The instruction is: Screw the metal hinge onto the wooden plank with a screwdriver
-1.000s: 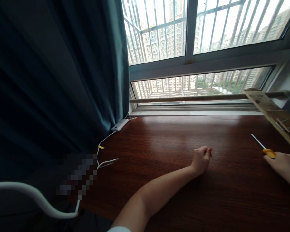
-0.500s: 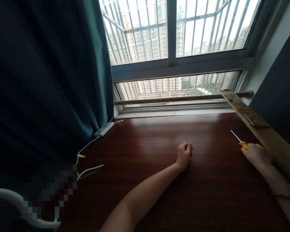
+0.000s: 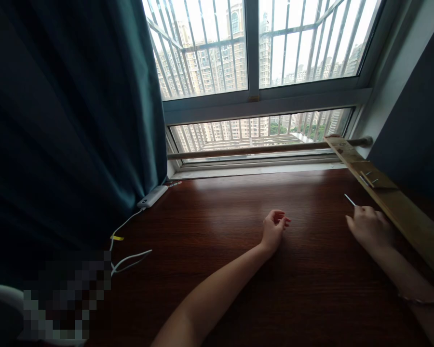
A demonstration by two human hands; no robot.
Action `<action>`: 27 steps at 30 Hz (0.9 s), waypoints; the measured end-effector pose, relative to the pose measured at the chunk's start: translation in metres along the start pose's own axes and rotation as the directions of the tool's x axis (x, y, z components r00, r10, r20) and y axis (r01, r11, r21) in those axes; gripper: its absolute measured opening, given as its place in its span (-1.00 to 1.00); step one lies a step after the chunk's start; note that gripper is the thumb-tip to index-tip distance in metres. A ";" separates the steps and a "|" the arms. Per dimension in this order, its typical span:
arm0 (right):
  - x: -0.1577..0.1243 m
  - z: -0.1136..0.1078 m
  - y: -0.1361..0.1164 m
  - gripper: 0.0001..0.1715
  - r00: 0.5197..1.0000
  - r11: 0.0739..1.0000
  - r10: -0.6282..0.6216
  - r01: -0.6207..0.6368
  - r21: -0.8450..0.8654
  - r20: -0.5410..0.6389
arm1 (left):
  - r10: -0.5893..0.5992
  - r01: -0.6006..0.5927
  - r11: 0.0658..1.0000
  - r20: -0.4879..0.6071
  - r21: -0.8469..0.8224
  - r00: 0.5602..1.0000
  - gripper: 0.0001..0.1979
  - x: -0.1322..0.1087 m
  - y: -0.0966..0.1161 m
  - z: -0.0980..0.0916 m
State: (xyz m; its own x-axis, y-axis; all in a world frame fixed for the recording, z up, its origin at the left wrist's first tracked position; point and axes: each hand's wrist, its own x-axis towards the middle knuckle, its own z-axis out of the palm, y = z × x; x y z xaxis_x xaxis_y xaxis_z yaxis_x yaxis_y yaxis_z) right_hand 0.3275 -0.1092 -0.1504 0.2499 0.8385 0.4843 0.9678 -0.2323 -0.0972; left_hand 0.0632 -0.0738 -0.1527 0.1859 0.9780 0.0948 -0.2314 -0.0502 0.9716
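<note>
My right hand (image 3: 371, 227) lies over a screwdriver (image 3: 349, 199) on the right side of the dark wooden tabletop, fingers wrapped round it. Only the thin metal shaft shows, pointing up and left; the palm and fingers hide the yellow handle. Just to the right of this hand a long wooden board (image 3: 394, 197) leans on a rod by the window. Two screws (image 3: 372, 177) stick up from a small strip on it. Near the middle of the table rests my left hand (image 3: 276, 226), its fingers loosely curled and apart, with nothing visible in them.
A brown rod (image 3: 253, 150) runs across the bottom of the barred window. On the left, a blue curtain (image 3: 141, 120) hangs beside a white power strip (image 3: 152, 196) with a white cable (image 3: 126, 221). A blurred patch covers the lower left.
My right hand has shifted left over the screwdriver, covering its yellow handle. The fingers of my left hand have loosened from a closed curl. The view has swung slightly.
</note>
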 end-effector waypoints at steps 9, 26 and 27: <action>-0.055 -0.040 -0.166 -0.59 0.678 0.658 -0.731 0.731 0.182 -0.080 | -0.415 0.469 0.808 0.220 -0.356 0.883 -0.41 -0.039 0.042 0.016; -0.060 -0.053 -0.164 -0.28 0.592 0.344 -0.720 -0.146 0.927 0.361 | 0.054 -0.555 0.653 0.700 0.515 0.712 -0.57 -0.092 0.075 -0.049; -0.062 -0.053 -0.159 -0.33 0.569 0.370 -0.707 -0.208 0.905 0.420 | 0.023 -0.593 0.630 0.751 0.502 0.660 -0.54 -0.098 0.083 -0.055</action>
State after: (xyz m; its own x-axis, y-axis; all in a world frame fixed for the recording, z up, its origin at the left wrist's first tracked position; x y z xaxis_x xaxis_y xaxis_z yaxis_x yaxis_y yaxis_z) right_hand 0.1568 -0.1504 -0.1190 -0.5290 0.8484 -0.0205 0.3342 0.1861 -0.9239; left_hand -0.0270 -0.1629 -0.0935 0.8344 0.4921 0.2482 0.2230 -0.7132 0.6645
